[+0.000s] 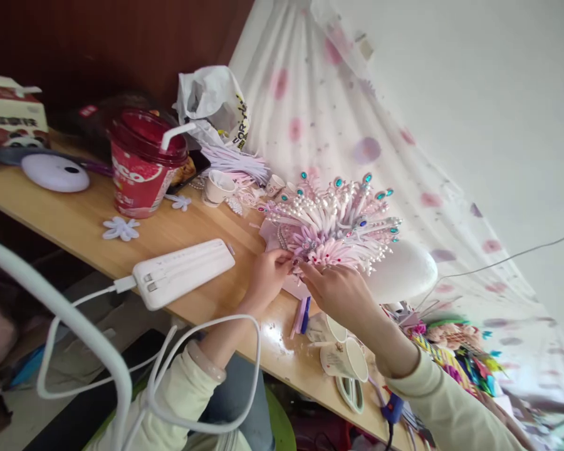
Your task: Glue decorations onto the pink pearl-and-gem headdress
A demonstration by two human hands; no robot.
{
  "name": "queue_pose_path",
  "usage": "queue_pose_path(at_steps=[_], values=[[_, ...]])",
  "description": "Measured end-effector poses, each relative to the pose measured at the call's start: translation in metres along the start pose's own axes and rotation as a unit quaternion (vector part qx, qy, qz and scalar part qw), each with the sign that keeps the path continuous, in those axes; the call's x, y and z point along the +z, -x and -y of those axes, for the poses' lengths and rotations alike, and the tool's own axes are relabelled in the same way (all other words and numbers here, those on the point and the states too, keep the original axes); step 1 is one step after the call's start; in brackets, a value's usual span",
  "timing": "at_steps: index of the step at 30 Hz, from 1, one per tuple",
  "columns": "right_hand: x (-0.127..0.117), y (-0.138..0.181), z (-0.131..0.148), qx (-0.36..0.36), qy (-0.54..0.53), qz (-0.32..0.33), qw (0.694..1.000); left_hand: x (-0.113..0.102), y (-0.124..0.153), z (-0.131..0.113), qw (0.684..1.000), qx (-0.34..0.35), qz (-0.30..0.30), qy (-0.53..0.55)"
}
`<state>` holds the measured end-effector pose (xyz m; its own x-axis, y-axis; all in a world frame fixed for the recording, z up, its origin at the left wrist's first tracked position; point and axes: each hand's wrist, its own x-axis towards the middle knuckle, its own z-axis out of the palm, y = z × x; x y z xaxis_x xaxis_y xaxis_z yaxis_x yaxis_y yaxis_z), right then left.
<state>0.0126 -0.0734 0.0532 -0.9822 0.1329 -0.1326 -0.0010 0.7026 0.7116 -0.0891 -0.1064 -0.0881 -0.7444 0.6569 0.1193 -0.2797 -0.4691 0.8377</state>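
Here are the fingers, right in at the near edge of the beaded ornament: the left hand (271,275) has thumb and forefinger drawn together, pinching at its lower left edge. In from the other side comes the right hand (341,291), fingers bent down against the front; how far they close, and on which piece, I cannot tell. And what an ornament (331,228)! Pink and white stems fan out, pearly beads and teal gems at the tips, all of it sitting towards the back of the wooden surface (202,235), beside a smooth white rounded form (404,272).

Just below the hands, a purple-and-blue stick (305,315), then a paper cup (345,363) on its side, green-handled scissors (350,393) near it, and a blue glue gun (393,408) by the right forearm. Over to the left lies a white power bank (183,272), cable plugged in; beyond it a pale flower shape (121,228) and a red drink cup (138,181) with a white straw. Behind that, a plastic bag (211,100) slumps near a bundle of lilac stems (235,163), and the spotted curtain (301,106) hangs behind everything.
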Motion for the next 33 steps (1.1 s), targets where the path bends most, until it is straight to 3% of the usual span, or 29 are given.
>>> queue_pose_path(at_steps=[10, 17, 25, 29, 33], values=[[0.017, 0.002, -0.009, -0.060, -0.005, -0.070, 0.996, 0.005, 0.004, -0.009, 1.000, -0.015, -0.019, 0.008], [0.019, -0.006, -0.002, -0.045, 0.034, -0.088, 0.995, 0.006, 0.005, -0.008, 0.999, -0.022, -0.024, 0.020], [0.017, -0.005, 0.000, -0.031, 0.027, -0.012, 0.999, 0.002, 0.008, -0.010, 1.000, -0.009, -0.003, 0.003], [0.006, 0.012, 0.003, -0.066, -0.002, -0.055, 0.996, 0.000, 0.008, -0.014, 1.000, 0.009, 0.024, -0.008], [-0.011, 0.050, 0.009, -0.099, -0.048, -0.124, 0.986, -0.001, 0.001, -0.014, 1.000, -0.001, 0.009, -0.027]])
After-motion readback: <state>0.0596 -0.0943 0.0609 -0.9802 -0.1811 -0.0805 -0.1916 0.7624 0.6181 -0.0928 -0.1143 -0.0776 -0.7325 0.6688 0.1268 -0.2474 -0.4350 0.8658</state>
